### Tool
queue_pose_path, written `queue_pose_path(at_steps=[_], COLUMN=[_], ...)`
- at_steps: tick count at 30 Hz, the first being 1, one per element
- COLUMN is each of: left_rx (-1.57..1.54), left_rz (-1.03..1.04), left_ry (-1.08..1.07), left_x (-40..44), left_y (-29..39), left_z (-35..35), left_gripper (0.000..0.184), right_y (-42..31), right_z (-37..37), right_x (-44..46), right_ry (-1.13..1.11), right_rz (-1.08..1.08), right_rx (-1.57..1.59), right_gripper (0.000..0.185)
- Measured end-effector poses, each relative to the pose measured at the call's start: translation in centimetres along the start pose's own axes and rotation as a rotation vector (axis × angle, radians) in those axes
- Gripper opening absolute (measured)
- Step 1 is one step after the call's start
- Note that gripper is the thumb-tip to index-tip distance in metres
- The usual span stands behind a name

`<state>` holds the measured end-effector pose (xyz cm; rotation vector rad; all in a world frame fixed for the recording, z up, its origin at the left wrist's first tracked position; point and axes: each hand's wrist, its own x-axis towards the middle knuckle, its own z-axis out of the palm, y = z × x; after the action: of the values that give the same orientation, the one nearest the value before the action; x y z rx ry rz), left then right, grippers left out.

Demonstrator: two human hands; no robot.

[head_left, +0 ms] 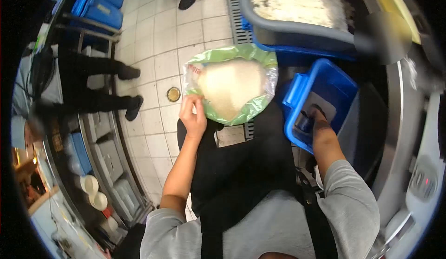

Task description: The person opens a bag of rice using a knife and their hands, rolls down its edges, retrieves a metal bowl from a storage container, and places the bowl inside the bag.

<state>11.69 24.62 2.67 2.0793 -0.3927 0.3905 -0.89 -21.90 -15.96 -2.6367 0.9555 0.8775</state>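
Observation:
A green and clear plastic bag (218,54) stands open in front of my knees, full of pale, fine grains (232,85) that look like rice. My left hand (193,114) is closed on the near left part of its rim. To the right, my right hand (318,115) reaches down inside a blue plastic bin (299,89). Its fingers are dark and partly hidden, curled by a dark, shiny, cup-like thing (304,122). Some whitish material (324,104) shows at the bin's bottom.
A large grey-rimmed tub (302,28) with a whitish heap stands at the upper right. A small round lid-like thing (173,94) lies on the tiled floor (160,66). People in dark trousers (93,66) stand at left beside a metal counter with drawers (109,159).

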Motion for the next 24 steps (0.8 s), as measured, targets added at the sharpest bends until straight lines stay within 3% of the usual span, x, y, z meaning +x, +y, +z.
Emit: queue_pose_path(at_steps=[3,6,9,11,13,16,24], left_rx=[-0.034,-0.074,-0.134,-0.142,-0.125,-0.121,-0.077], left_rz=[-0.22,-0.325,-0.357,-0.343,-0.367,-0.362,-0.347], left_ry=[0.176,0.216,0.18,0.146,0.155,0.164,0.201], left_x=[0.0,-0.5,-0.5,-0.4,-0.2,-0.7,-1.1], left_y=[-2.5,-3.5,-3.6,-3.7,-2.8,-3.6,-3.8], left_z=[1.2,2.6,3.0,3.2,3.3,3.3,3.3], left_gripper=[0.01,0.013,0.014,0.014,0.015,0.015,0.013], right_y=[2.4,4.6,5.2,4.7,3.4,2.4,2.2], right_z=[2.5,5.7,9.1,10.0,10.2,9.6,8.7], right_x=[-0.2,-3.4,-6.2,-6.6,-4.9,-1.1,0.7], right_ry=[0.081,0.372,0.553,0.493,0.39,0.414,0.407], right_rz=[0.154,0.402,0.709,0.814,0.804,0.794,0.743], right_rx=[0.107,0.465,1.241,1.842,2.211,2.397,2.497], right_gripper=[0.021,0.022,0.023,0.024,0.024,0.025,0.028])
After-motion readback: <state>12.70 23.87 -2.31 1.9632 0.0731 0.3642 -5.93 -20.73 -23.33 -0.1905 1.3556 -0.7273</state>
